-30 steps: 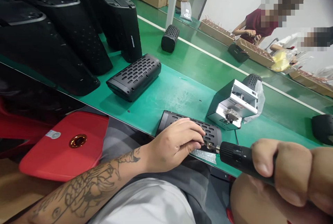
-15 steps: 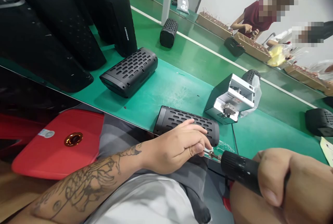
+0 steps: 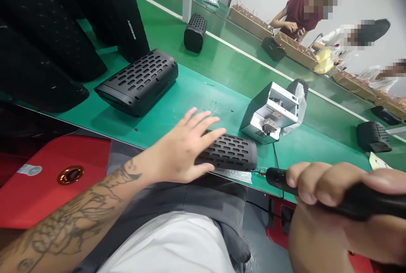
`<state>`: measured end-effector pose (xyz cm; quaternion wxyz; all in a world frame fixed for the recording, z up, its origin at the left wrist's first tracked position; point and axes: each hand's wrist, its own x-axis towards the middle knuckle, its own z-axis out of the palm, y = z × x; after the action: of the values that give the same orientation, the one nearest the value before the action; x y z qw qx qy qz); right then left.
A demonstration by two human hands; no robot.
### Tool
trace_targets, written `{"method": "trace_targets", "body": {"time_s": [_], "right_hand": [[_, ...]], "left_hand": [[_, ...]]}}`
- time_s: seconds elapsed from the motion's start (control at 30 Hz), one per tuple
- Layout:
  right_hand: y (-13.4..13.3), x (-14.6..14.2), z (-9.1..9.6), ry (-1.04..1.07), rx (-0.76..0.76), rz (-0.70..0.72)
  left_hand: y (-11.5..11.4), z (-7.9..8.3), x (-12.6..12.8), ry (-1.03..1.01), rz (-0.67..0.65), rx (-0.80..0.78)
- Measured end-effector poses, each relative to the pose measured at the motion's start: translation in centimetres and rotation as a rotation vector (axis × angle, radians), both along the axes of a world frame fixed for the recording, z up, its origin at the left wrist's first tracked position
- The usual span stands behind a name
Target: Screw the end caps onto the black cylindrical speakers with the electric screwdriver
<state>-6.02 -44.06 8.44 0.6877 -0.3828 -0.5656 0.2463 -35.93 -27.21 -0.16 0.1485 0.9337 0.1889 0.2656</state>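
A black perforated speaker (image 3: 233,152) lies lengthwise at the near edge of the green table (image 3: 203,99). My left hand (image 3: 182,148) rests flat on its left end, fingers stretched out and spread. My right hand (image 3: 342,199) is wrapped round a black electric screwdriver (image 3: 281,178). The screwdriver's tip points left, just off the speaker's right end near the table edge.
A silver screw feeder (image 3: 269,112) stands behind the speaker. Another black speaker (image 3: 138,80) lies to the left, and tall black housings (image 3: 47,32) stand at the far left. A red stool (image 3: 53,180) sits below left. Other people work across the belt by cardboard trays (image 3: 293,49).
My left hand let go of its pinch near the screwdriver tip and opened flat on the speaker's left end. The screwdriver tip drew slightly away to the right.
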Motion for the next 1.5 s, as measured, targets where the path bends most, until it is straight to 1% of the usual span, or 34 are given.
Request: {"method": "trace_targets", "body": {"time_s": [0.07, 0.17, 0.33, 0.4, 0.47, 0.53, 0.6, 0.67, 0.73, 0.77, 0.87, 0.9, 1.03, 1.1, 1.17, 1.27, 1.4, 1.5], "right_hand": [[2.1, 0.3, -0.3, -0.011, 0.065, 0.066], [3.6, 0.4, -1.1, 0.006, 0.056, 0.105], [3.8, -0.4, -2.1, 0.042, 0.027, 0.159], [3.4, -0.7, -2.1, 0.033, -0.002, 0.179], [2.7, -0.9, -1.8, -0.008, -0.071, 0.167], [2.0, -1.1, -1.2, -0.06, -0.147, 0.168], [1.4, -1.5, -0.7, -0.083, -0.173, 0.189], [1.0, -1.8, -0.6, -0.054, -0.187, 0.161], [0.9, -2.0, -0.8, -0.017, -0.217, 0.09], [0.9, -2.0, -1.0, -0.023, -0.217, 0.092], [0.8, -1.4, -1.7, -0.078, -0.148, 0.177], [0.7, -1.1, -1.8, -0.084, -0.146, 0.183], [-0.2, 0.5, -2.2, -0.094, -0.252, 0.153], [-0.4, 1.0, -2.2, -0.101, -0.271, 0.154], [0.0, 1.2, -2.1, -0.11, -0.265, 0.187], [1.2, 0.6, -1.8, -0.157, -0.24, 0.293], [2.5, -0.2, -1.7, -0.166, -0.164, 0.362], [3.6, 1.0, -1.6, -0.089, -0.103, 0.371]], "left_hand": [[1.1, -0.5, -1.8, 0.058, 0.031, -0.004], [1.8, -1.2, -3.6, 0.075, 0.047, -0.055], [1.9, -2.2, -4.4, 0.049, 0.031, -0.258], [1.9, -2.6, -4.5, 0.038, 0.031, -0.319], [1.9, -3.1, -4.5, 0.021, 0.031, -0.339], [2.0, -3.4, -4.5, 0.003, 0.03, -0.342], [2.1, -3.6, -4.4, -0.009, 0.031, -0.347], [2.2, -3.8, -4.3, -0.015, 0.035, -0.35], [2.2, -4.0, -4.2, -0.027, 0.039, -0.337], [2.2, -4.2, -4.2, -0.037, 0.037, -0.322], [2.2, -4.6, -4.2, -0.069, 0.02, -0.268], [2.2, -4.8, -4.2, -0.077, 0.014, -0.257], [2.3, -4.9, -4.3, -0.097, -0.003, -0.256], [2.3, -4.8, -4.3, -0.098, -0.01, -0.262], [2.3, -4.7, -4.2, -0.094, -0.011, -0.269], [2.3, -4.7, -4.2, -0.092, -0.009, -0.267], [2.2, -5.0, -4.4, -0.107, 0.008, -0.243], [1.7, -5.6, -4.1, -0.109, 0.018, -0.24]]}}
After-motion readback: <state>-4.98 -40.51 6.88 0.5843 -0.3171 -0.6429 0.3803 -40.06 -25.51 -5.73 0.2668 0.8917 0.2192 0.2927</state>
